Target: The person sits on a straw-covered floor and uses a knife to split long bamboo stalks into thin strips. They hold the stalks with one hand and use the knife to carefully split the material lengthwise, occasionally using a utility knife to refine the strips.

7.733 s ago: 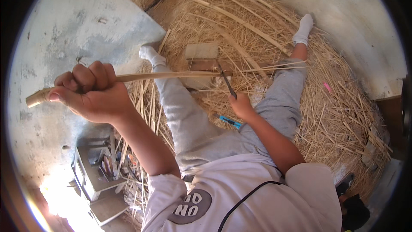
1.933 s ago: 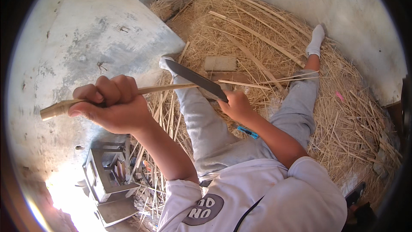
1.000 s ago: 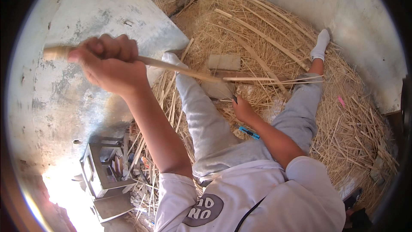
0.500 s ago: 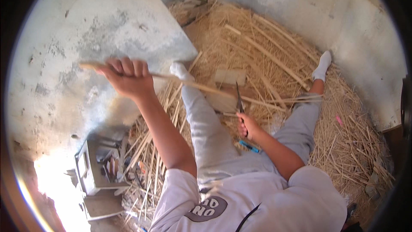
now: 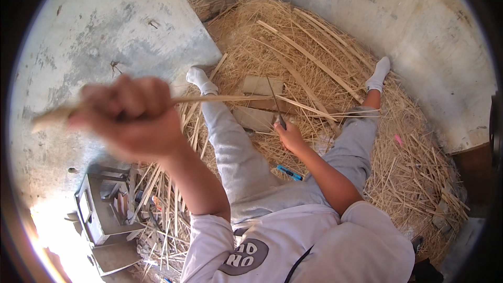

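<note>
My left hand point(image 5: 128, 118), raised at the left and smeared by motion, is closed around a long pale strip point(image 5: 225, 98) that looks like bamboo. One end of it sticks out past my thumb. To the right the strip runs across my left shin to the blade of a knife point(image 5: 276, 99). My right hand point(image 5: 290, 138) grips the knife's dark handle between my legs, blade pointing away from me. Beyond the blade, thin strips point(image 5: 314, 110) spread toward my right knee. Whether the blade is inside the strip or only against it, I cannot tell.
Flat blocks point(image 5: 254, 119) lie between my legs, and a blue-handled tool point(image 5: 289, 173) is near my lap. Shavings and loose strips point(image 5: 419, 162) cover the floor. A metal box-like frame point(image 5: 102, 215) stands at the left. Walls point(image 5: 419, 47) close in behind my feet.
My left hand has come closer and lower, still gripping the strip. My right hand with the knife has shifted slightly left and up in the view, as has the whole scene.
</note>
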### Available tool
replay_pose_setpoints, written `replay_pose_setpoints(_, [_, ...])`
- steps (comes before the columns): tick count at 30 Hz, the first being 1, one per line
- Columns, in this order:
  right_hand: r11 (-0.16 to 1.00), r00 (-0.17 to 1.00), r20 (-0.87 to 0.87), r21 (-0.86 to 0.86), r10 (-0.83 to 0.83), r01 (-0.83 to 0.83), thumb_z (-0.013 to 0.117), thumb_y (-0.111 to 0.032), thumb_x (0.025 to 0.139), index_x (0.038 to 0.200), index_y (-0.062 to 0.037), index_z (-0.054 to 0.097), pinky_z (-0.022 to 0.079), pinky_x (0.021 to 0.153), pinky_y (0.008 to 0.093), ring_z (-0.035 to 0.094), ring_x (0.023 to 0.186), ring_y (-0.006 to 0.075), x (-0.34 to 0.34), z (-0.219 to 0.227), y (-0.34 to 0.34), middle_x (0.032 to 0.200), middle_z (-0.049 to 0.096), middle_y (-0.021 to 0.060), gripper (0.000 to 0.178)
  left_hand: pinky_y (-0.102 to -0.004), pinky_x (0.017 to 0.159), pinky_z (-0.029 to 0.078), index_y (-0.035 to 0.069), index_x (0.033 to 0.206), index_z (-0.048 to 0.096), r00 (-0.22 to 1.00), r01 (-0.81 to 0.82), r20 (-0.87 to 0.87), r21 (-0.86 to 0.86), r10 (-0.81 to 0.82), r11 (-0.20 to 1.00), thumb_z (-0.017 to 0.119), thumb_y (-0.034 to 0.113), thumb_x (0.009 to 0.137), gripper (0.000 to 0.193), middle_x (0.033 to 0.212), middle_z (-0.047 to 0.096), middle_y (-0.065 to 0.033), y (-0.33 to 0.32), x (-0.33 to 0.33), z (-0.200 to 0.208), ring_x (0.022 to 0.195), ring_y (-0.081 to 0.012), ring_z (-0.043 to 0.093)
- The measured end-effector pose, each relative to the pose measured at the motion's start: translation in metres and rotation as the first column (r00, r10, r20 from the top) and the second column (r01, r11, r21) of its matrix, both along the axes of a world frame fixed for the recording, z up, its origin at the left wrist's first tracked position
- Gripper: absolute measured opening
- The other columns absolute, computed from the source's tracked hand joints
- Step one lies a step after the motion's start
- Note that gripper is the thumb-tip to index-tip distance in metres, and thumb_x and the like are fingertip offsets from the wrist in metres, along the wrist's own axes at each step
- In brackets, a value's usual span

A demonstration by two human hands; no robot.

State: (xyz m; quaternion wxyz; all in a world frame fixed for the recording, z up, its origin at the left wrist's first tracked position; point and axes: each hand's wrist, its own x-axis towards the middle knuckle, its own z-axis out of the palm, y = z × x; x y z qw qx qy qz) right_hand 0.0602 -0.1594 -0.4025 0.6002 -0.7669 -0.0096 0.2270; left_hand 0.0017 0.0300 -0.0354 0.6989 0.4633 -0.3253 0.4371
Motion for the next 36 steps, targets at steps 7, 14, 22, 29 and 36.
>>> replay_pose_setpoints(7, [0.916, 0.988, 0.154, -0.394, -0.014, 0.074, 0.052, -0.044, 0.102, 0.088, -0.0011, 0.057, 0.048, 0.063, 0.0473, 0.064, 0.068, 0.0319, 0.020, -0.021, -0.016, 0.071, 0.060, 0.0155, 0.045, -0.0273, 0.037, 0.010, 0.016, 0.074, 0.034, 0.967, -0.144, -0.230, -0.120, 0.113, 0.982, 0.042, 0.069, 0.096, 0.058, 0.050, 0.020, 0.0062, -0.032, 0.036, -0.049, 0.043, -0.0061, 0.011])
replay_pose_setpoints(14, [0.978, 0.992, -0.111, 0.192, -0.063, 0.083, 0.055, -0.054, 0.099, 0.066, -0.0062, 0.050, 0.037, 0.046, 0.0368, 0.041, 0.042, 0.0166, 0.034, -0.016, -0.018, 0.050, 0.042, 0.0020, 0.059, -0.0278, 0.033, 0.008, 0.018, 0.072, 0.036, 1.000, 0.002, -0.009, 0.092, -0.001, 0.996, 0.030, 0.058, 0.105, 0.053, 0.050, 0.021, 0.0074, -0.041, 0.022, -0.006, 0.040, -0.0061, 0.010])
replay_pose_setpoints(22, [0.999, 0.999, 0.017, 0.010, 0.047, -0.047, 0.059, -0.057, 0.094, 0.060, -0.0060, 0.049, 0.039, 0.046, 0.0352, 0.045, 0.042, 0.0153, 0.005, -0.019, -0.003, 0.054, 0.048, 0.0032, 0.063, -0.0289, 0.043, 0.009, 0.015, 0.069, 0.036, 0.912, -0.325, -0.239, 0.075, 0.333, 0.943, 0.048, 0.067, 0.096, 0.060, 0.053, 0.019, 0.0055, -0.036, 0.044, 0.019, 0.047, -0.0078, 0.011])
replay_pose_setpoints(29, [0.964, 0.926, -0.344, 0.257, 0.157, -0.067, 0.062, -0.057, 0.093, 0.067, -0.0117, 0.046, 0.029, 0.038, 0.0286, 0.036, 0.041, 0.0086, 0.010, -0.015, -0.010, 0.054, 0.040, -0.0029, 0.055, -0.0271, 0.041, 0.011, 0.016, 0.072, 0.040, 0.937, -0.265, -0.231, 0.016, 0.262, 0.964, 0.053, 0.069, 0.092, 0.058, 0.052, 0.022, 0.0057, -0.031, 0.031, 0.006, 0.045, -0.0065, 0.012])
replay_pose_setpoints(36, [0.371, 0.755, -0.476, 0.869, 0.450, 0.327, 0.060, -0.059, 0.095, 0.070, -0.0163, 0.043, 0.020, 0.035, 0.0219, 0.027, 0.039, 0.0045, 0.002, 0.041, 0.000, 0.054, 0.034, -0.0080, 0.052, -0.0265, 0.038, 0.009, 0.018, 0.072, 0.038, 0.978, -0.168, -0.120, 0.015, 0.169, 0.986, 0.047, 0.067, 0.096, 0.055, 0.052, 0.020, 0.0071, 0.008, 0.011, -0.010, 0.044, -0.0058, 0.011])
